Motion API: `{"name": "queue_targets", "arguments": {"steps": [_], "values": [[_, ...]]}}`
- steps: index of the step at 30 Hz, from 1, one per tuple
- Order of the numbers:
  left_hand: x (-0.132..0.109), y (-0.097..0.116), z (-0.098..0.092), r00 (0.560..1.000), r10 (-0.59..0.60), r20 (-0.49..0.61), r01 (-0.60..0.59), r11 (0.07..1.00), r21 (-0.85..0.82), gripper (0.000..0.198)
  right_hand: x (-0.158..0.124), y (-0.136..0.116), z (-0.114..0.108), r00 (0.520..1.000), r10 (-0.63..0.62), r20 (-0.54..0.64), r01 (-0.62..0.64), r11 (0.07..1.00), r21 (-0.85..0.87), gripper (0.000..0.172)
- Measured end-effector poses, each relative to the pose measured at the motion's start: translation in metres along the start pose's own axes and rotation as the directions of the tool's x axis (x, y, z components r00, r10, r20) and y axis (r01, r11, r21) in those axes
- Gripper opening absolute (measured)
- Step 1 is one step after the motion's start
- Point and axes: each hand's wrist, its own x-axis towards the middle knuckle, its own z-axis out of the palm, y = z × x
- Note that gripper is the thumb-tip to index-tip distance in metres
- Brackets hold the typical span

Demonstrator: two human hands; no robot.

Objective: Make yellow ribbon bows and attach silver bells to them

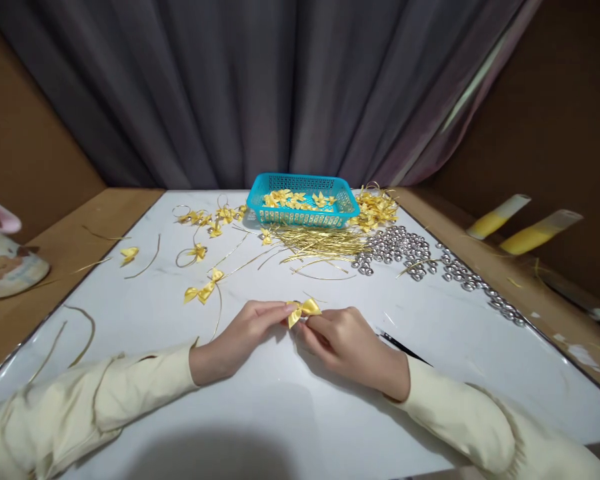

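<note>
Between my two hands, over the white tabletop, is a yellow ribbon bow. My left hand pinches its left side between thumb and fingers. My right hand has its fingers curled at the bow's lower right edge, pressed against it. A thin gold cord end pokes out just above the bow. Whatever lies behind the bow, between the fingertips, is mostly hidden. Left of my hands lie two more yellow bows with a cord trailing from them.
A blue basket of yellow bows stands at the back. Gold cords lie before it, with silver rings to the right and a bow pile behind. A black tool lies by my right wrist; a mug stands far left.
</note>
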Motion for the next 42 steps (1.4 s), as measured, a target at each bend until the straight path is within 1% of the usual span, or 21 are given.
{"name": "queue_targets", "arguments": {"steps": [3,7,11,15,17,19,23,26,29,30,31,32,33,34,35,36,37,39,41,42], "values": [[0.001,-0.001,-0.001,1.000,-0.002,-0.017,0.002,1.000,-0.001,0.024,0.000,-0.002,0.000,0.999,-0.002,0.041,0.000,0.999,0.045,0.033],[0.003,-0.001,-0.003,0.992,0.039,-0.120,-0.030,0.996,0.080,0.022,0.000,-0.004,-0.001,0.997,0.028,0.073,-0.031,0.998,0.046,0.034],[0.004,0.000,-0.002,0.990,0.048,-0.135,-0.031,0.991,0.130,0.021,0.001,-0.005,0.000,0.996,0.039,0.078,-0.043,0.998,0.046,0.033],[0.005,0.000,0.000,0.992,-0.003,-0.129,0.008,0.999,0.035,0.021,0.001,-0.005,0.004,0.999,0.031,0.038,-0.032,0.999,0.030,0.033],[0.006,0.001,0.001,0.989,-0.036,-0.143,0.032,0.999,-0.030,0.020,0.001,-0.005,0.005,1.000,0.017,0.014,-0.017,1.000,0.016,0.031],[0.006,0.001,0.002,0.985,-0.051,-0.166,0.043,0.998,-0.052,0.019,0.002,-0.007,0.007,1.000,0.007,0.005,-0.007,1.000,-0.004,0.031],[0.004,0.001,0.003,0.984,-0.025,-0.177,0.037,0.997,0.065,0.017,0.003,-0.010,0.011,1.000,0.009,0.009,-0.009,0.999,-0.035,0.029],[0.002,0.001,0.003,0.985,0.001,-0.171,0.021,0.991,0.132,0.017,0.002,-0.009,0.007,1.000,0.011,0.019,-0.010,0.999,-0.038,0.027],[0.001,0.001,0.002,0.983,0.010,-0.181,0.023,0.984,0.177,0.018,0.001,-0.002,-0.005,0.999,0.011,0.032,-0.011,1.000,0.018,0.036],[0.001,0.001,0.002,0.984,0.012,-0.178,0.023,0.981,0.195,0.019,0.002,0.001,-0.011,1.000,0.028,0.011,-0.029,0.998,0.064,0.040],[0.000,0.001,0.003,0.986,0.013,-0.164,0.021,0.978,0.205,0.019,0.003,0.005,-0.016,0.997,0.074,-0.029,-0.070,0.990,0.119,0.043],[0.000,0.001,0.003,0.991,0.008,-0.135,0.020,0.979,0.205,0.020,0.004,0.007,-0.020,0.989,0.121,-0.082,-0.106,0.979,0.174,0.044],[-0.002,0.001,0.004,0.996,-0.004,-0.090,0.021,0.981,0.195,0.021,0.005,0.009,-0.023,0.980,0.167,-0.105,-0.138,0.960,0.245,0.041],[-0.003,0.001,0.004,0.999,-0.022,-0.035,0.028,0.983,0.180,0.022,0.007,0.010,-0.026,0.974,0.206,-0.096,-0.163,0.927,0.339,0.037],[-0.004,0.001,0.005,0.999,-0.042,0.025,0.037,0.985,0.166,0.023,0.008,0.010,-0.027,0.973,0.225,-0.058,-0.177,0.879,0.443,0.033],[-0.006,0.001,0.006,0.995,-0.063,0.081,0.049,0.986,0.159,0.022,0.009,0.009,-0.027,0.976,0.218,0.004,-0.184,0.814,0.551,0.030],[-0.007,0.000,0.007,0.989,-0.082,0.125,0.062,0.985,0.159,0.021,0.009,0.007,-0.026,0.980,0.185,0.074,-0.189,0.739,0.647,0.029],[-0.009,0.000,0.007,0.977,-0.115,0.178,0.086,0.982,0.166,0.019,0.009,0.003,-0.024,0.978,0.086,0.193,-0.204,0.617,0.760,0.028],[-0.009,-0.001,0.007,0.968,-0.139,0.209,0.106,0.981,0.163,0.017,0.007,0.000,-0.020,0.964,0.014,0.265,-0.228,0.556,0.800,0.026],[-0.009,-0.001,0.007,0.964,-0.149,0.222,0.115,0.980,0.160,0.018,0.006,-0.001,-0.019,0.958,0.000,0.286,-0.243,0.530,0.813,0.024]]}}
